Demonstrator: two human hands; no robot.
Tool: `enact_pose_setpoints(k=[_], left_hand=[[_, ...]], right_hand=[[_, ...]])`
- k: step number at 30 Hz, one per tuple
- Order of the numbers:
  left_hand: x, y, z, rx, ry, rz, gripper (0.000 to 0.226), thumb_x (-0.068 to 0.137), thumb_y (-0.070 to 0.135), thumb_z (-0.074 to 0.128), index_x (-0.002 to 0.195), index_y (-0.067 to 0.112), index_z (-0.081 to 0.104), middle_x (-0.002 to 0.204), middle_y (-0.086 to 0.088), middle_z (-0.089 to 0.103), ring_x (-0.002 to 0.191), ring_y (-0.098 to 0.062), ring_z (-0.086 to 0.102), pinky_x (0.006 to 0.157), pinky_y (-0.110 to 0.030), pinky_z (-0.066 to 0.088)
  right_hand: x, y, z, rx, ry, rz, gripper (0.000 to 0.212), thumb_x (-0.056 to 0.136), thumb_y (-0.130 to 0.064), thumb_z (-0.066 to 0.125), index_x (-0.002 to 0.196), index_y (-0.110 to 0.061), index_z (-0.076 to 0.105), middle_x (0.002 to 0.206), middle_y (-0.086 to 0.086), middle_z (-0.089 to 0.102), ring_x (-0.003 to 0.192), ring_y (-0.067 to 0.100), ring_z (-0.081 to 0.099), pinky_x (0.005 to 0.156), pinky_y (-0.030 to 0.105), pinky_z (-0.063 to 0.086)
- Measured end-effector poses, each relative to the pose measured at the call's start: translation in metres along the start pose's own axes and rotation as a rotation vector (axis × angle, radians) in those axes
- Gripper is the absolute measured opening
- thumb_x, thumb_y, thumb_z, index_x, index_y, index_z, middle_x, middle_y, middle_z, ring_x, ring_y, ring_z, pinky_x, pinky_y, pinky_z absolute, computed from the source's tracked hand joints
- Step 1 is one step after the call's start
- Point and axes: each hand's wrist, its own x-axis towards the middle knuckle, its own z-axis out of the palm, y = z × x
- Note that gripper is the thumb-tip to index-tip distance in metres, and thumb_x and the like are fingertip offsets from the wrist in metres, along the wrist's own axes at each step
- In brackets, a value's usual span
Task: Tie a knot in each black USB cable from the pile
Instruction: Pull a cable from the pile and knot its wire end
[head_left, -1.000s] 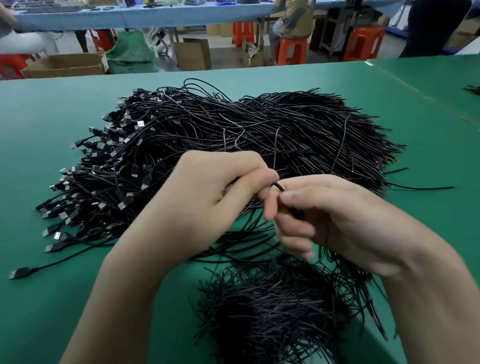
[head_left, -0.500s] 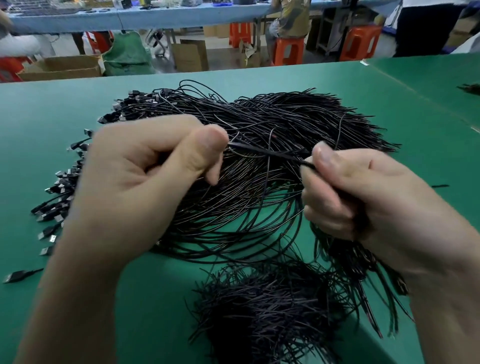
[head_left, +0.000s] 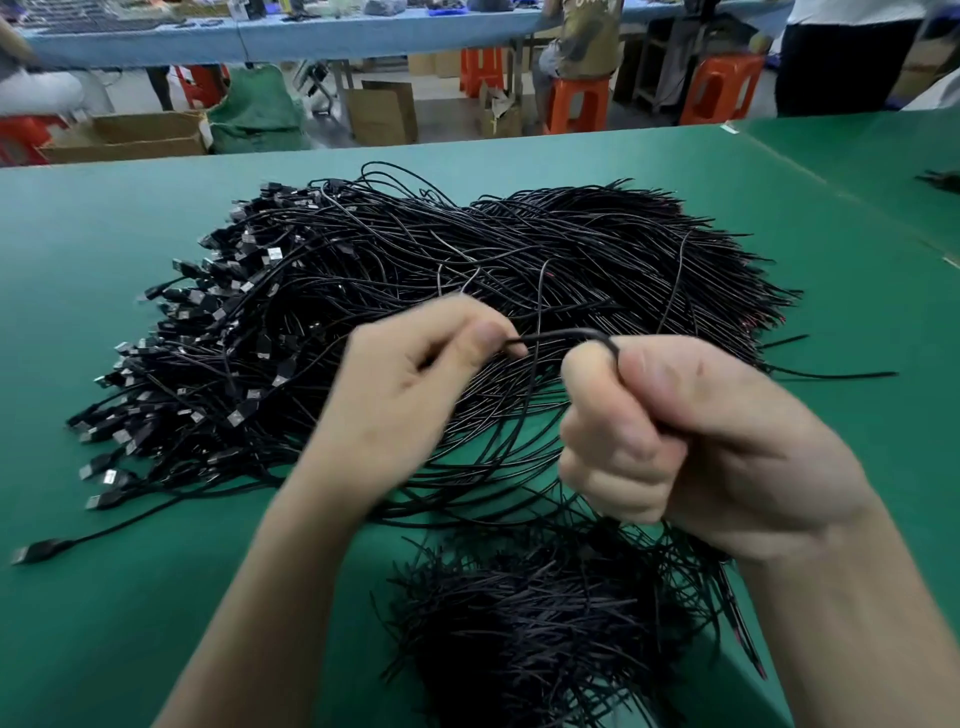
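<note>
A big pile of black USB cables (head_left: 467, 270) lies on the green table (head_left: 104, 249), plugs fanned out to the left. Above its near edge my left hand (head_left: 410, 395) pinches one black cable (head_left: 563, 335) between thumb and fingers. That cable arcs right into my right hand (head_left: 691, 436), which grips it in a closed fist. More strands hang from the fist down toward a second, smaller heap of cables (head_left: 535, 623) at the table's near edge. Whether a knot sits in the held cable I cannot tell.
One loose plug (head_left: 31, 552) lies alone at the near left. Beyond the table's far edge stand cardboard boxes (head_left: 130, 136), orange stools (head_left: 576, 104) and a blue workbench (head_left: 311, 31) with people seated at it. A second green table (head_left: 883, 156) adjoins on the right.
Both hands have dropped lower and come closer together. The cable that was stretched taut between them now curves in a short arc.
</note>
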Motion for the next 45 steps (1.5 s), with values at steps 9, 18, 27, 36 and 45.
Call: enact_pose_setpoints(k=[9,18,27,36,45], left_hand=[[-0.012,-0.009,0.025,0.118,-0.519,-0.168,0.034,0.110,0.051,0.038,0.114,0.039,0.071,0.065,-0.004,0.051,0.058,-0.018,0.049,0.059,-0.037,0.050],[-0.009,0.051,-0.011,0.515,-0.361,0.047,0.037,0.097,0.049,0.046,0.070,0.026,0.053,0.052,0.005,0.049,0.051,-0.016,0.050,0.052,-0.029,0.033],[-0.004,0.031,-0.037,0.141,-0.263,0.119,0.023,0.098,0.034,0.056,0.079,0.024,0.066,0.076,0.006,0.058,0.071,-0.016,0.056,0.065,-0.025,0.043],[-0.005,-0.019,0.029,-0.053,-0.198,-0.078,0.028,0.110,0.019,0.044,0.126,0.026,0.067,0.103,0.011,0.073,0.098,-0.009,0.067,0.093,-0.035,0.054],[-0.006,0.039,0.017,0.367,-0.267,0.068,0.019,0.106,0.039,0.041,0.103,0.032,0.058,0.071,0.012,0.063,0.064,-0.014,0.059,0.065,-0.039,0.049]], right_hand=[[0.000,-0.011,-0.012,-0.376,0.751,-0.454,0.035,0.110,-0.019,0.035,0.100,-0.013,0.068,0.064,-0.006,0.045,0.057,0.011,0.040,0.047,0.020,0.038],[0.019,0.027,-0.006,-1.450,0.767,-0.221,0.027,0.108,-0.022,0.042,0.103,-0.017,0.068,0.084,-0.010,0.070,0.077,0.007,0.067,0.071,0.035,0.054],[0.019,0.021,0.004,-0.504,0.276,0.197,0.052,0.105,-0.042,0.035,0.076,-0.016,0.069,0.053,-0.007,0.034,0.050,0.014,0.026,0.049,0.023,0.026],[0.026,0.017,0.008,0.030,0.570,-0.338,0.033,0.106,-0.031,0.033,0.088,-0.013,0.054,0.053,-0.006,0.050,0.044,0.006,0.052,0.046,0.016,0.044],[0.024,0.013,0.001,-0.540,0.770,-0.620,0.035,0.113,-0.021,0.030,0.100,-0.009,0.060,0.103,0.015,0.077,0.094,0.031,0.076,0.078,0.035,0.060]])
